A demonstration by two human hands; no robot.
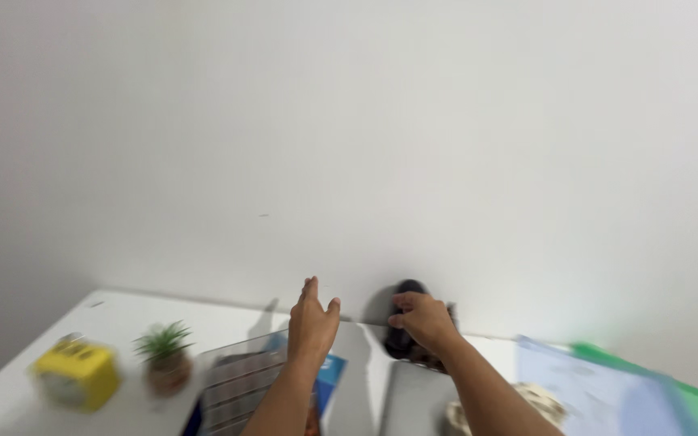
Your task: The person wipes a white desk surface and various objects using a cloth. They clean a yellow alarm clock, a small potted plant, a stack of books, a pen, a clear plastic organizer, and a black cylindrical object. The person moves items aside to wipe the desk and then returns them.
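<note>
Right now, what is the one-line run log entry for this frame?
left hand: open, raised over clear tray | right hand: gripping dark object by wall | nearby: potted plant, yellow cube | image blurred

Plant (165, 355) stands right of the cube (76, 373).

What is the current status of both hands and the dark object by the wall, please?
Left hand open, flat, above clear case. Right hand closed on dark object against wall. Nothing between the hands.
</note>
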